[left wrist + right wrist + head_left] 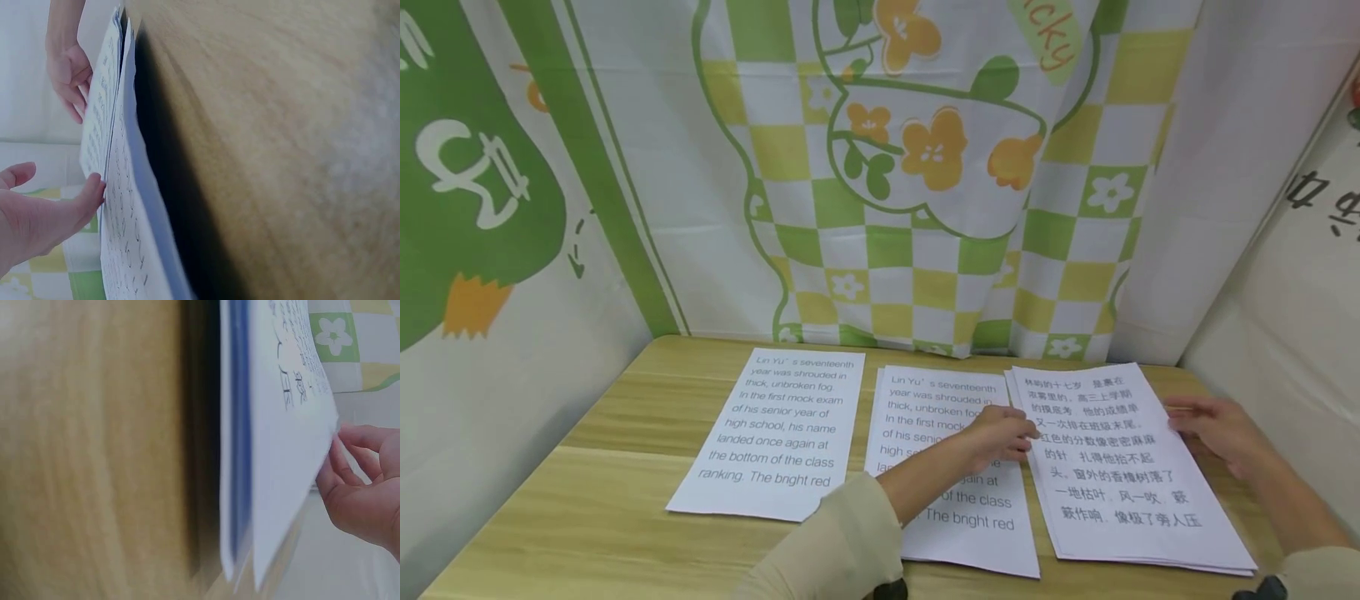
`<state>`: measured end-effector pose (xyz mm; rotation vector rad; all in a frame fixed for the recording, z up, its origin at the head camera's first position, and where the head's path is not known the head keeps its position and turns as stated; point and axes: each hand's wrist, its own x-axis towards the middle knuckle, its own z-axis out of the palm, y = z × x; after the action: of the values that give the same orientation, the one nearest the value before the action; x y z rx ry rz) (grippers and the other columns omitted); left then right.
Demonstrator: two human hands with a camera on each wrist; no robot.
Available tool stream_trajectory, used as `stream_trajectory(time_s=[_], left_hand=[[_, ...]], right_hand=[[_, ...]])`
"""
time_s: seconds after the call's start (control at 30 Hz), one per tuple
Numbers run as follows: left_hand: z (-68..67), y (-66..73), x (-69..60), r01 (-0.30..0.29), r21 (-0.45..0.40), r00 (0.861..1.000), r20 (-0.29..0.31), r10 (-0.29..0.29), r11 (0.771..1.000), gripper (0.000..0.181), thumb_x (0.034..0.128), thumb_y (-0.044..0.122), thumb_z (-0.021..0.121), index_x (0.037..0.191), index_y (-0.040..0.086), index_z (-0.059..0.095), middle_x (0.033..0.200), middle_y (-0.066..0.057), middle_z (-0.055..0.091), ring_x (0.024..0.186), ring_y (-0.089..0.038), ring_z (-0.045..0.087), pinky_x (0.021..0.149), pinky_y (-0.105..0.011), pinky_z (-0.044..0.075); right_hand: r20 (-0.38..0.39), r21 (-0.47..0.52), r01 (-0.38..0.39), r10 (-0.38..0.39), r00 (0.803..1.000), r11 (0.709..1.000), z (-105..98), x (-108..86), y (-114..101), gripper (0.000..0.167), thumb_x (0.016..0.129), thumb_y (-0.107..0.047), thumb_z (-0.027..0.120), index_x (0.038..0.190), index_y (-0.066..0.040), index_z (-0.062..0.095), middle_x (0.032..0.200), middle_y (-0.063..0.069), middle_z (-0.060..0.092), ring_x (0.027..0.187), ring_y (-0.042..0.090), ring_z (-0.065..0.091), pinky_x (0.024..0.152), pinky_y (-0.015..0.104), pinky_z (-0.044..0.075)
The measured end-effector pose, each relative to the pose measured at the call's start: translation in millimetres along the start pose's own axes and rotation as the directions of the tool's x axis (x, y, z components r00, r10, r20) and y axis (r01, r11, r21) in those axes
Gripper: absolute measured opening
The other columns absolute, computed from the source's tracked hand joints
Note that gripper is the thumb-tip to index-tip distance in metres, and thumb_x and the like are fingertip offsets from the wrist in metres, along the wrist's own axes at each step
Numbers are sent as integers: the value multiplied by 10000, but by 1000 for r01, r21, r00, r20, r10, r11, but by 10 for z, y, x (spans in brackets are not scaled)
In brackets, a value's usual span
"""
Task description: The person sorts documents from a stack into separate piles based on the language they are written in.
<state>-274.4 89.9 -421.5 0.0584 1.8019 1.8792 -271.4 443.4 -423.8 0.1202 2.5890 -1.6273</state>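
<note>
On the right of the table lies a stack of sheets with Chinese text [1112,467], its sheets slightly out of line at the edges. The left hand [1000,437] reaches over the middle English sheet [955,533], its fingertips at the stack's left edge; in the left wrist view that hand [47,219] touches the edge with its fingers extended. The right hand [1221,433] is at the stack's right edge, and in the right wrist view the hand [369,481] has its fingertips against that edge, fingers slightly bent.
Another English sheet [775,433] lies at the left of the wooden table [587,467]. A patterned curtain [925,275] hangs along the table's back edge, and printed cloth covers both sides.
</note>
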Motion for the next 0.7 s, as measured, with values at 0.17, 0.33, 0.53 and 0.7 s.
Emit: stream_trajectory(time_s=[0.17, 0.33, 0.53, 0.7], left_hand=[[17, 19, -12, -1, 41, 999, -46, 3, 999, 553, 894, 53, 705, 1409, -78, 553, 1166, -168, 666, 1136, -328, 661, 978, -407, 594], [48, 22, -11, 3, 74, 997, -78, 3, 997, 531, 891, 81, 721, 1388, -48, 585, 1133, -151, 663, 1106, -311, 663, 963, -398, 599], [90, 46, -11, 2, 82, 997, -77, 4, 997, 520, 903, 89, 720, 1389, -42, 586, 1153, -167, 683, 1137, -333, 671, 977, -420, 592], [108, 40, 11, 4, 69, 997, -72, 1, 998, 508, 907, 86, 718, 1380, -46, 590, 1148, -168, 688, 1153, -341, 665, 983, -427, 589]], right_hand=[[11, 8, 21, -21, 1000, 1000, -9, 3, 44, 512, 1020, -13, 590, 1391, 263, 370, 1003, -19, 757, 828, 51, 719, 747, 297, 646], [-2, 8, 3, -3, 1000, 1000, -8, -7, 50, 529, 1010, -10, 602, 1398, 261, 368, 994, -36, 756, 829, 42, 725, 765, 300, 649], [-22, -52, 2, -3, 1000, 999, 13, -31, -3, 606, 1015, -13, 588, 1430, 286, 263, 1015, 56, 758, 812, 26, 710, 750, 286, 646], [-42, -58, 3, -5, 999, 998, 22, -34, -5, 549, 1004, 13, 576, 1394, 295, 312, 972, 54, 759, 789, 26, 709, 723, 278, 645]])
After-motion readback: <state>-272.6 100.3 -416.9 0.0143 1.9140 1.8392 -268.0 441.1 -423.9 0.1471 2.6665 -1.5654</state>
